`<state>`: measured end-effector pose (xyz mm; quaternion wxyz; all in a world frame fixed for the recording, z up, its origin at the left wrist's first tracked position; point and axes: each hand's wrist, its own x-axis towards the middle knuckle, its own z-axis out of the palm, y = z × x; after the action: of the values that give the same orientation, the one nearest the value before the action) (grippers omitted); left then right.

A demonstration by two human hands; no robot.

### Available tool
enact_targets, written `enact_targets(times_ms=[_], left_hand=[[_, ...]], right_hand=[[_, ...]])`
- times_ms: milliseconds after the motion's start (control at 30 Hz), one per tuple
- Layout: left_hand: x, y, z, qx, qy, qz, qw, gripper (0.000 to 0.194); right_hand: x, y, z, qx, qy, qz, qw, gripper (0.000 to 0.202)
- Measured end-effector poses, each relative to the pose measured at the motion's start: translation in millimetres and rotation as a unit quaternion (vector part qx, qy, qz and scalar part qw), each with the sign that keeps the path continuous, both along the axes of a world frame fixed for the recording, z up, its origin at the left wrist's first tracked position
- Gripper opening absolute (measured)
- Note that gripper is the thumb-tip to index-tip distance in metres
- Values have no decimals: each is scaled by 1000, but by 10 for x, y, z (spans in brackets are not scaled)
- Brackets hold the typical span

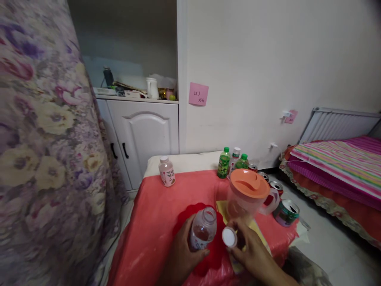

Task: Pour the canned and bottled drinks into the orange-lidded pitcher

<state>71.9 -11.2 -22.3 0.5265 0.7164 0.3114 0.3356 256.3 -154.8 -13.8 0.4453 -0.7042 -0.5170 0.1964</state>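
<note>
Well, open bottle (203, 229) below "243" note (198, 94)

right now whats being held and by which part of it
Left hand: the open bottle, around its body below the neck. Right hand: a white cap, by its rim, between thumb and fingers.

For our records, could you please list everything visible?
open bottle: 1, clear, left grip
cap: 1, white, right grip
closed bottle: 1, pinkish, back left
green-capped bottles: 2, green, back
white-capped bottle: 1, whitish, between them
jug: 1, clear, orange-lidded, right
cans: 4, mixed, right
dish: 1, red, centre
cloth: 1, yellow, by jug
table: 1, red-covered, centre
curtain: 1, floral, left
cabinet: 1, white, back
clutter: several, mixed, shelf
notes: 2, pink, wall
fittings: 2, white, wall
bed: 1, pink-striped, right
grips: 2, bare, front
</note>
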Motion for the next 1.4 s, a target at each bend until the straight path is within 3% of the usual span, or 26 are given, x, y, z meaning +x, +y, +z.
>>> enact_targets(times_ms=[100, 233, 400, 533, 833, 1133, 1267, 1400], left_hand=[[-25, 0, 12, -1, 11, -15, 1000, 87], [-46, -3, 64, -15, -5, -18, 1000, 87], [-40, -17, 109, -15, -6, -11, 1000, 83], [-45, -13, 83, -10, -5, -15, 1000, 84], [-30, -24, 92, -25, 5, -20, 999, 86], [-36, -4, 39, -24, -4, -19, 1000, 86], [-32, -26, 57, -26, -3, -24, 999, 85], [-39, -25, 48, -22, -6, -27, 999, 86]], right_hand=[[-94, 162, 139, 40, -25, 30, 998, 27], [-128, 204, 260, 39, 20, 31, 999, 27], [-143, 203, 305, 46, 114, 15, 992, 37], [-134, 193, 339, 62, 128, 20, 990, 39], [-33, 187, 538, 84, -10, 58, 995, 41], [-82, 219, 626, 95, 55, 102, 989, 41], [-94, 242, 609, 106, 26, 92, 990, 50], [-82, 283, 693, 105, -7, 73, 992, 43]])
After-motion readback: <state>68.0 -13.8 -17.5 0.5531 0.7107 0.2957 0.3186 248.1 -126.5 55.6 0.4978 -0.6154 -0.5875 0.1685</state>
